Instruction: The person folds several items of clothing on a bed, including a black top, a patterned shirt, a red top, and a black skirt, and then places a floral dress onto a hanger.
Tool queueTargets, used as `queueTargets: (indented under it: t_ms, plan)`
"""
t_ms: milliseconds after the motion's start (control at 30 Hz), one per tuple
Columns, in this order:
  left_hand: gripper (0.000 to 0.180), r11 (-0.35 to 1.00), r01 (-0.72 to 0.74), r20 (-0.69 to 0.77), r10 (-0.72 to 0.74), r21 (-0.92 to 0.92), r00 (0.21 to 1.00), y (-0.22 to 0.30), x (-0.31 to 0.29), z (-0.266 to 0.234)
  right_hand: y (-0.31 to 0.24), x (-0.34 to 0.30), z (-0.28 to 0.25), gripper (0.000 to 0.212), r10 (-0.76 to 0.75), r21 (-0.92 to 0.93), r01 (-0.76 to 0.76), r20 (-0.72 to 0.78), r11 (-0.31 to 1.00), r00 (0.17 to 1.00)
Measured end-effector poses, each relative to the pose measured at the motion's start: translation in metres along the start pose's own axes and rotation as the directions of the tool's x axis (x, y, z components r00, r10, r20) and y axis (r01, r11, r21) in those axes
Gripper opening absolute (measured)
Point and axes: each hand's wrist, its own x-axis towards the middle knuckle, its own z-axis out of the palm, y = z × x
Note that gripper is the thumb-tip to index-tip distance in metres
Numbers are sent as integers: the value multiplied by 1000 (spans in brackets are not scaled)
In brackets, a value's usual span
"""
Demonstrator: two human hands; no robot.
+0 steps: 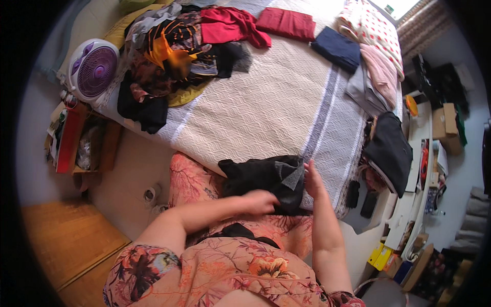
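A black garment with a sheer dark grey patch lies bunched across my lap and the near edge of the bed. My left hand is closed at its near side, slightly blurred, with cloth at the fingertips. At the garment's right edge, beside the sheer patch, my right hand stands upright with its fingers bent against the fabric. The thumb of that hand is hidden. Another strip of black cloth rests on my lap, nearer to me.
A heap of mixed clothes covers the bed's far left, next to a white and purple fan. Folded red cloth, a navy folded piece and a pink one line the far right. Dark trousers hang at the right edge.
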Motion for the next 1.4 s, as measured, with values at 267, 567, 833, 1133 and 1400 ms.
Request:
queueTargets:
  t_ms: [267,567,833,1133,1400]
  plan:
    - [53,867,439,-390,-330,236,860,-57,-44,-74,32,-38,21,22,-274,-132,300,184,945,944]
    - [22,971,-55,-330,-25,-233,944,24,-33,-174,-76,-143,-49,22,-745,-246,770,205,589,635]
    - [23,820,-243,-533,532,519,658,144,-77,-223,-103,-168,-66,20,-882,204,859,160,469,443]
    - [10,838,383,-653,-43,389,756,-25,-109,-148,5,-78,-136,21,-628,-669,492,48,557,777]
    - [59,972,30,-2,-31,233,1000,6,-48,-20,-21,-114,-27,18,-683,-462,688,213,559,699]
